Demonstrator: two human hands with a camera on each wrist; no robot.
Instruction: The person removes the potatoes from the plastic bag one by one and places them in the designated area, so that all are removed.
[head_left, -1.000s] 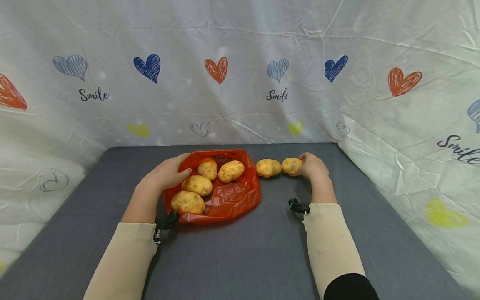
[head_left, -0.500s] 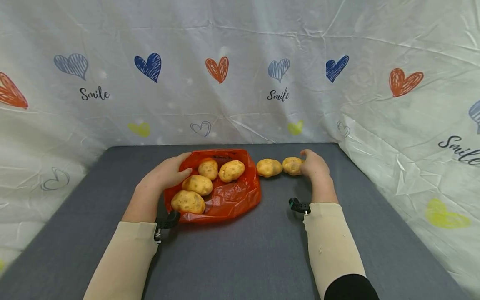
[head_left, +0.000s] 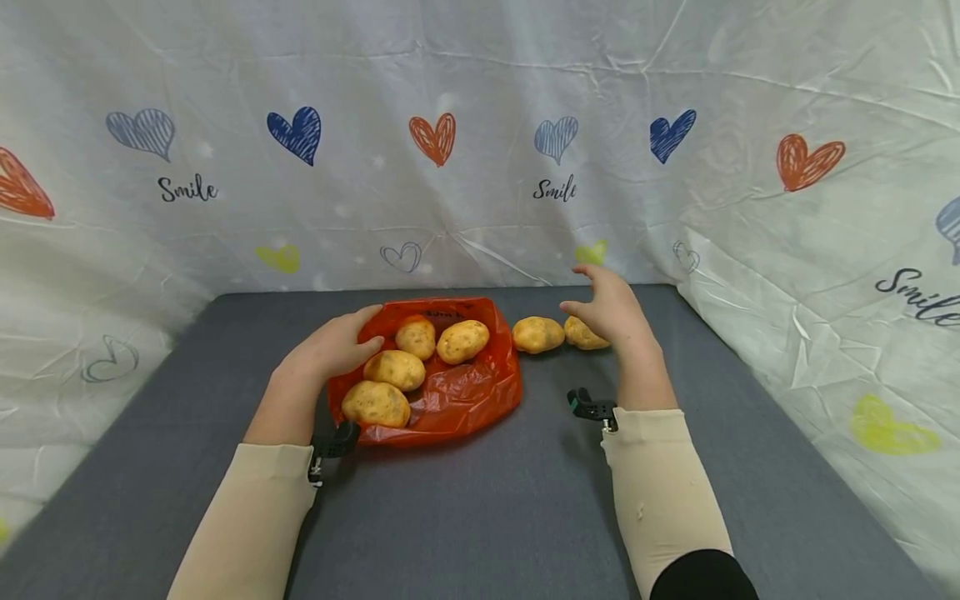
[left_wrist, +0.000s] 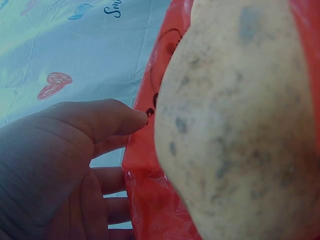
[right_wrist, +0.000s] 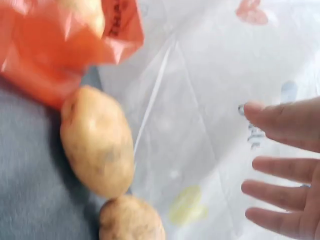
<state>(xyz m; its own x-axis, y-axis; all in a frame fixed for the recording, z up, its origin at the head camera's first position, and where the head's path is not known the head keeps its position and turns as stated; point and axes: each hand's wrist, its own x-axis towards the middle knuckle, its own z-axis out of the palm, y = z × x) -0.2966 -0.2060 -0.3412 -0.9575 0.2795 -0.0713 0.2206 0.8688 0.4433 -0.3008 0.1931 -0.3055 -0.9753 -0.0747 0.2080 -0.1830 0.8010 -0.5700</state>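
A red plastic bag [head_left: 465, 400] lies spread on the grey table with several potatoes on it, among them one potato [head_left: 462, 342] near its right side. My left hand [head_left: 330, 346] holds the bag's left edge; in the left wrist view the thumb [left_wrist: 122, 117] is over the plastic and the other fingertips are hidden behind it. My right hand [head_left: 611, 308] is raised, holding nothing, fingers spread apart in the right wrist view. Just below it sits a potato [head_left: 582, 334], partly covered by the hand, beside another potato [head_left: 537, 335] at the bag's right edge.
The grey table [head_left: 480, 517] ends at a white curtain [head_left: 480, 192] printed with hearts and the word Smile, which also runs along both sides. Black wrist cameras are strapped at both cuffs.
My right hand has let go of the outer potato and risen up and to the left, its fingers spreading. The potatoes, the bag and my left hand have stayed in place.
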